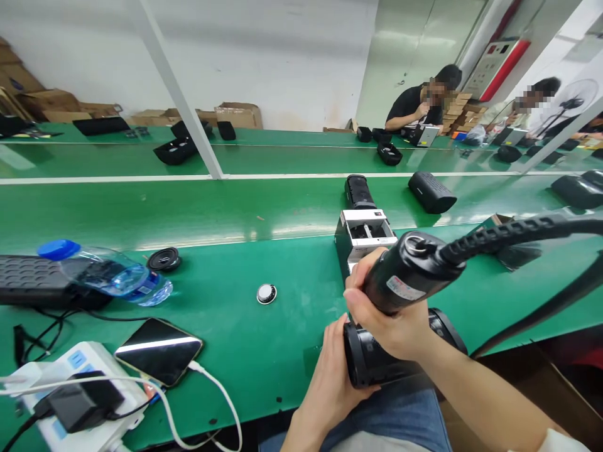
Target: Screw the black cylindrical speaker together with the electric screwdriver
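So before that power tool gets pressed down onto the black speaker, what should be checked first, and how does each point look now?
1. Right hand grips the electric screwdriver firmly: ok.
2. Left hand steadies the black speaker at the table edge: ok.
3. Screwdriver tip seated on a screw: cannot tell, hidden behind the hand.
4. Coiled cable hangs free of the speaker: ok.
5. Loose round part lies apart from the hands: ok.
6. Water bottle lies on its side beside the power strip: not ok.

A black electric screwdriver (405, 273) with a coiled cord tilts above a black cylindrical speaker (377, 358).
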A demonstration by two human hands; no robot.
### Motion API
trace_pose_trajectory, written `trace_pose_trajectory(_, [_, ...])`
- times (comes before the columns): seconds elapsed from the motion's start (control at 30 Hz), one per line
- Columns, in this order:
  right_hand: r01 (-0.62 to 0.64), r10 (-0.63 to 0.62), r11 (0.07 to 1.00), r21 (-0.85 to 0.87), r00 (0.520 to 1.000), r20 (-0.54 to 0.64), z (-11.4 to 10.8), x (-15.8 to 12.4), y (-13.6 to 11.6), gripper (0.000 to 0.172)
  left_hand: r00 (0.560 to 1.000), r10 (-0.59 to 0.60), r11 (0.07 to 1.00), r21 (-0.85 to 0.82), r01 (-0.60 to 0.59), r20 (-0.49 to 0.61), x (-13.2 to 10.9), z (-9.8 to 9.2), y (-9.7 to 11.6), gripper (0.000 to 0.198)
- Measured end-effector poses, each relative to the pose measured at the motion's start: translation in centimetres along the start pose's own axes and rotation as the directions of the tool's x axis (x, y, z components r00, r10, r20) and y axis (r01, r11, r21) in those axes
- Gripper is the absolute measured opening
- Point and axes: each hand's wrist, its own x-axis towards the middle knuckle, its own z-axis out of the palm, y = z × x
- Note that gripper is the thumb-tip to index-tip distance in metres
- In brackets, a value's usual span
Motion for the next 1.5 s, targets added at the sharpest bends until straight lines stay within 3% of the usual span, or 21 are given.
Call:
trace_pose_trajectory(0.2, [-0.017,0.016,0.999,0.033,1.0,0.023,-0.1,0.3,0.2,0.018,1.0,-0.007,1.0,0.013,0.007,0.008,0.2,-0.3,0.5,0.112])
trace_pose_trajectory(0.43, [-0.118,0.121,0.988,0.097,0.992,-0.033,0.0,0.5,0.7,0.022,0.998,-0.051,0.998,0.035,0.05,0.026,0.1,-0.1,0.5,0.113])
trace_pose_trajectory(0.57, [-0.143,0.149,0.98,0.136,0.988,-0.034,-0.5,1.1,-0.2,0.024,0.996,-0.087,0.993,0.089,0.084,0.026,-0.3,-0.1,0.2,0.115])
trace_pose_trajectory(0.63, [-0.081,0.089,0.981,0.177,0.995,-0.041,-1.6,1.6,-1.5,0.021,0.995,-0.09,0.988,0.13,0.085,0.032,-0.5,-0.2,-0.2,0.122])
trace_pose_trajectory(0.7, [0.065,-0.041,0.979,0.195,0.991,-0.126,-3.3,2.2,-3.0,0.022,0.996,-0.082,0.981,0.179,0.074,0.037,-0.7,-0.3,-0.7,0.128])
trace_pose_trajectory(0.77, [0.212,-0.175,0.97,0.123,0.949,-0.261,-5.1,3.0,-4.1,0.02,0.998,-0.057,0.976,0.214,0.049,0.035,-0.9,-0.2,-1.3,0.13])
trace_pose_trajectory(0.83, [0.276,-0.259,0.961,-0.007,0.894,-0.366,-6.7,3.8,-4.5,0.016,1.0,-0.022,0.973,0.232,0.018,0.014,-1.0,-0.1,-1.8,0.133])
trace_pose_trajectory(0.9, [0.277,-0.302,0.953,-0.12,0.859,-0.414,-7.8,4.7,-4.0,0.02,1.0,0.004,0.969,0.246,-0.001,-0.014,-1.1,0.2,-2.2,0.136])
trace_pose_trajectory(1.03, [0.231,-0.31,0.946,-0.226,0.846,-0.434,-8.3,5.9,-2.1,0.018,0.999,0.009,0.963,0.271,0.002,-0.04,-1.3,0.6,-2.8,0.14])
trace_pose_trajectory(1.3, [0.116,-0.205,0.971,-0.209,0.852,-0.481,-7.9,6.7,-0.5,0.023,0.999,0.009,0.958,0.286,0.002,-0.037,-1.5,0.5,-2.7,0.141])
trace_pose_trajectory(1.5, [0.144,-0.223,0.97,-0.198,0.85,-0.477,-8.2,6.8,0.0,0.02,0.999,0.007,0.958,0.285,0.006,-0.045,-1.5,0.3,-2.8,0.139])
